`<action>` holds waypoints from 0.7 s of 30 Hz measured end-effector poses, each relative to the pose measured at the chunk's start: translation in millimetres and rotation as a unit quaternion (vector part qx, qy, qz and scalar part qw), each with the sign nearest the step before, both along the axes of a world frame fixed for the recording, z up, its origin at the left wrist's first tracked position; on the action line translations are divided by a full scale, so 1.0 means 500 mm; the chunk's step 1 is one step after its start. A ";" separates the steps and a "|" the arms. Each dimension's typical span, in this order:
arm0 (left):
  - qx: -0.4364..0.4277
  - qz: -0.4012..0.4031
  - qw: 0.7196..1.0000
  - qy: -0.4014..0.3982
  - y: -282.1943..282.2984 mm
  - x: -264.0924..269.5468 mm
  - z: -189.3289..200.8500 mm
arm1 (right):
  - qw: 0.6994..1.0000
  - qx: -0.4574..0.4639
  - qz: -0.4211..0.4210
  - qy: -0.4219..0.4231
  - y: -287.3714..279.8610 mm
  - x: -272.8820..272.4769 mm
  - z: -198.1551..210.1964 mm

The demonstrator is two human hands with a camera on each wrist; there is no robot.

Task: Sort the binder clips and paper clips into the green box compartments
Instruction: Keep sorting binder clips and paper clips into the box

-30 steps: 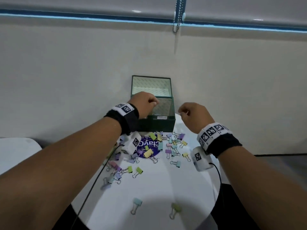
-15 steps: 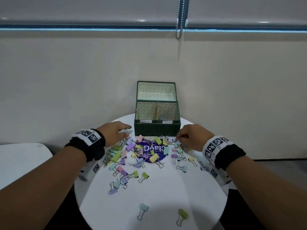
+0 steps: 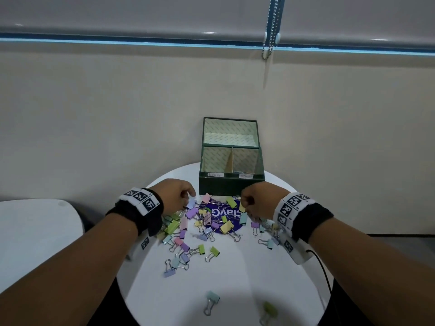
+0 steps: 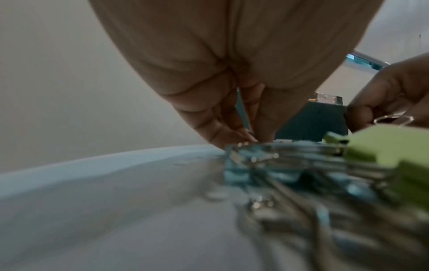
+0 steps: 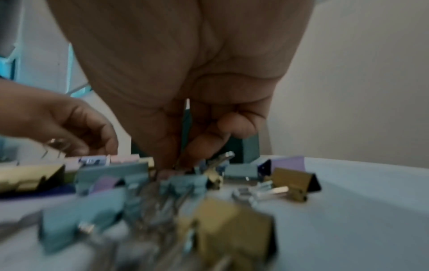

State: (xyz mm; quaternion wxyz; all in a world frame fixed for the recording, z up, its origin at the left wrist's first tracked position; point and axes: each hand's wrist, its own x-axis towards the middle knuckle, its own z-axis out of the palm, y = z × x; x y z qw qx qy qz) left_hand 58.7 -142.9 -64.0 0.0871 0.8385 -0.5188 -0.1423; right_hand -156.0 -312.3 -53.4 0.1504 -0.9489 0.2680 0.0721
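Many pastel binder clips (image 3: 202, 228); round white table (image 3: 226, 285).

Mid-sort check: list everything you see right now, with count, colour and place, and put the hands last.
green box: one, dark green, at the table's far edge; open lid up, two labelled front compartments.
binder clips: dozens, pastel green, yellow, pink, purple and blue, heaped in front of the box; two lie apart near the front edge.
sticker: one, dark blue, under the pile.
table: one, white, round.
second table: one, white, to the left.
roller blind: one, grey, top of the wall, with a bead chain.
left hand: fingers curled, down in the pile's left side.
right hand: fingers curled, down in the pile's right side.
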 end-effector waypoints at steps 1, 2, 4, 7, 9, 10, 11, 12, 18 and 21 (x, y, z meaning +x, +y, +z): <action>-0.003 0.000 1.000 0.004 0.002 0.000 0.000 | 1.000 0.006 -0.001 -0.002 0.000 -0.003 0.004; -0.005 -0.002 1.000 0.006 0.004 -0.001 0.000 | 1.000 0.006 0.000 -0.008 0.001 -0.006 0.011; -0.006 -0.009 1.000 0.004 0.007 -0.002 0.001 | 0.999 -0.007 0.010 -0.042 0.000 -0.013 0.032; -0.011 -0.002 1.000 -0.023 0.010 -0.002 0.004 | 0.989 0.010 -0.004 -0.151 -0.011 -0.015 0.077; -0.007 0.012 0.999 -0.040 0.011 -0.001 0.007 | 0.976 0.005 -0.030 -0.217 -0.025 -0.008 0.111; 0.001 0.020 0.999 -0.043 0.012 -0.001 0.008 | 0.971 -0.010 -0.040 -0.235 -0.033 -0.003 0.123; 0.012 0.027 0.999 -0.041 0.013 -0.002 0.010 | 0.969 -0.028 -0.047 -0.242 -0.041 0.003 0.130; 0.023 0.031 0.999 -0.033 0.015 -0.004 0.012 | 0.969 -0.047 -0.056 -0.237 -0.045 0.008 0.133; 0.042 0.014 0.999 -0.031 0.025 -0.011 0.010 | 0.981 -0.132 0.003 -0.139 -0.012 0.003 0.056; 0.037 0.005 0.999 -0.031 0.027 -0.010 0.010 | 0.993 -0.113 0.034 -0.031 -0.013 -0.013 0.007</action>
